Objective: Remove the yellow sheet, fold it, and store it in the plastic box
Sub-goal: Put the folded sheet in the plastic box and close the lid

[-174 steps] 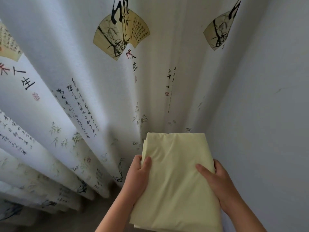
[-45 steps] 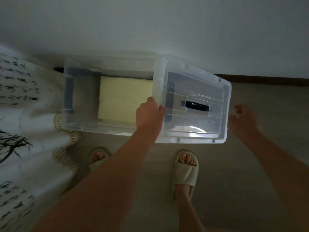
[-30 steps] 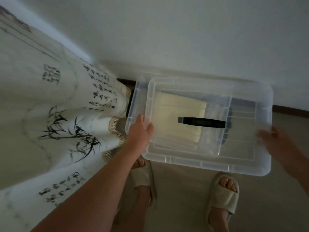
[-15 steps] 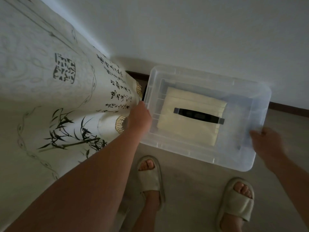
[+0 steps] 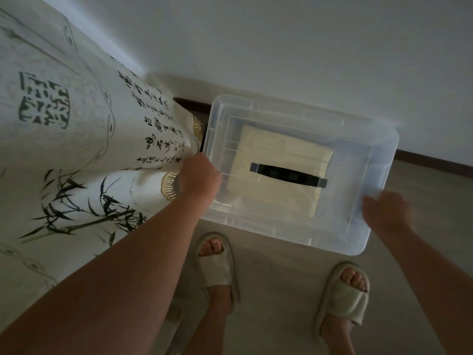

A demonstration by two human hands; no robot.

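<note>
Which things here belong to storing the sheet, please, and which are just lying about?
Job: folded yellow sheet, inside the lidded plastic box; black lid handle; left hand and right hand at the box's ends.
Just there: printed curtain, slippers, floor, wall.

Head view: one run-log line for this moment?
yellow sheet: folded, inside plastic box | lid: on box | left hand: grips lid's left edge | right hand: at right edge, blurred

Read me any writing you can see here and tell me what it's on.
Curtain: columns of brushed black calligraphy, too cursive and blurred to read.
Curtain: square seal-style block of characters, not legible.
Plastic box, black handle, slippers: no text visible.
</note>
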